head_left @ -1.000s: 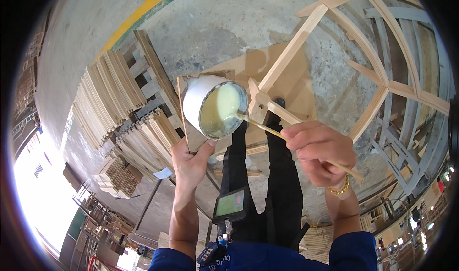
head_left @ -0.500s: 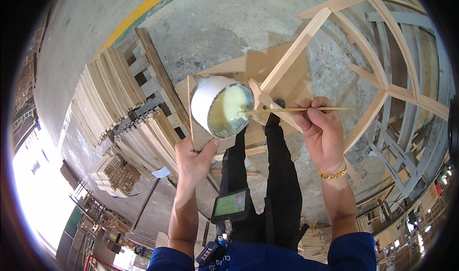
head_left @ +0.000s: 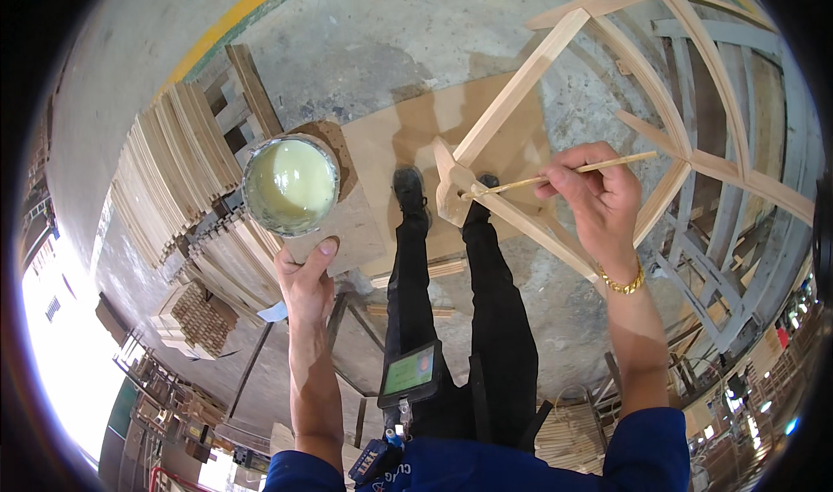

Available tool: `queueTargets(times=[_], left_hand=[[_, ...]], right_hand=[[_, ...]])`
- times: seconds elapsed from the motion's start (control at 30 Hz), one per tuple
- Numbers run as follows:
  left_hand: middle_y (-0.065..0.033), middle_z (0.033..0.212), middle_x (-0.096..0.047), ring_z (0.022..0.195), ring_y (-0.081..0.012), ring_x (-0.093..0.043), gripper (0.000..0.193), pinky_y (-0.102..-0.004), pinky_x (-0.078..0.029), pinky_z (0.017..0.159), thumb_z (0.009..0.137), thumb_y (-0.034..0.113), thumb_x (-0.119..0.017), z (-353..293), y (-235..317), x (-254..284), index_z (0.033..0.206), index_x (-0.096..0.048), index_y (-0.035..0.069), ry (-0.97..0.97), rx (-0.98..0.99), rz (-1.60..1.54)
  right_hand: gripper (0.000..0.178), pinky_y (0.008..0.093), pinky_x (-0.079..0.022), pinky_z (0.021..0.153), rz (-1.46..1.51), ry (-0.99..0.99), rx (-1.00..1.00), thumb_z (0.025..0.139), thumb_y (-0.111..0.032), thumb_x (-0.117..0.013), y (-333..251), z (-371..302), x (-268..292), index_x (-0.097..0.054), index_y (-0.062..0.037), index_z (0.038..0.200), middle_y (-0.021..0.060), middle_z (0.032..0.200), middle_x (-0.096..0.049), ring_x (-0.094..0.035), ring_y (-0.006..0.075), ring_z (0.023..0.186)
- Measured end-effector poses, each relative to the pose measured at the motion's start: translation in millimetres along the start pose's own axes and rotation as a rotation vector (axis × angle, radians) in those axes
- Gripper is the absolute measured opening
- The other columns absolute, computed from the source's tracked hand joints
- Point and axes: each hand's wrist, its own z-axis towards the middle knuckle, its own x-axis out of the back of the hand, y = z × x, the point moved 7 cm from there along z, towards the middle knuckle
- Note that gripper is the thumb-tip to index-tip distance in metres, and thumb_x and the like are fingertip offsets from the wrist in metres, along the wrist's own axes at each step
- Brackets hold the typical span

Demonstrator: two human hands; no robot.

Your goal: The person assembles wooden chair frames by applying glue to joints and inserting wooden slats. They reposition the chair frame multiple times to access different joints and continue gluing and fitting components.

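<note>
My left hand [head_left: 305, 285] is closed on the edge of a thin flat board [head_left: 354, 236], thumb on top. On that board rests a white can [head_left: 249, 206] with a smeared rim, holding pale yellow-green liquid [head_left: 295, 184]. Between the fingers and thumb of my right hand [head_left: 599, 199] is a thin wooden stick [head_left: 518, 183]. The stick's tip meets the shaped end piece [head_left: 452, 199] of a pale wooden frame [head_left: 521, 88], at or beside a dark hole there; whether it enters the hole cannot be made out.
Stacked wooden slats [head_left: 169, 171] lie to the left. A brown sheet [head_left: 369, 141] covers the floor around my feet. The frame's curved rails reach to the far right, by grey timber racks [head_left: 737, 101]. A small screen device [head_left: 409, 375] hangs before my waist.
The stick has come out of the can and its tip is now at the frame's end piece. The can and board have moved left and levelled out from a tilt.
</note>
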Motion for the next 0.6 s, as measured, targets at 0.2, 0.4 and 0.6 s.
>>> queueTargets(times=[0.2,0.4,0.6], left_hand=[[-0.0099,0.096,-0.059,0.087,-0.0172,-0.057,0.028,-0.0317,-0.046,0.08,0.076,0.0,-0.059,-3,-9,-2,0.103,-0.054,-0.006,0.018,0.026,-0.048],[-0.0106,0.096,-0.06,0.086,-0.018,-0.058,0.028,-0.0318,-0.047,0.078,0.076,0.0,-0.06,-6,-15,-5,0.103,-0.054,-0.006,0.056,0.048,-0.049],[-0.011,0.097,-0.061,0.087,-0.017,-0.058,0.028,-0.0306,-0.045,0.08,0.076,-0.001,-0.061,-7,-17,-9,0.103,-0.056,-0.006,0.022,0.038,-0.061]], right_hand=[[0.005,0.0175,-0.048,0.054,-0.119,-0.162,0.076,0.08,0.002,-0.059,10,15,-16,-0.054,0.0023,0.081,0.0084,0.07,-0.061,-0.062,0.0097,0.065],[0.007,0.0176,-0.046,0.048,-0.034,-0.179,0.166,0.08,-0.001,-0.061,3,29,-24,-0.054,0.0005,0.078,0.0059,0.067,-0.06,-0.06,0.0078,0.06],[0.007,0.017,-0.045,0.047,-0.043,-0.277,0.207,0.08,-0.001,-0.06,5,34,-25,-0.054,0.0005,0.078,0.0065,0.068,-0.061,-0.06,0.0073,0.06]])
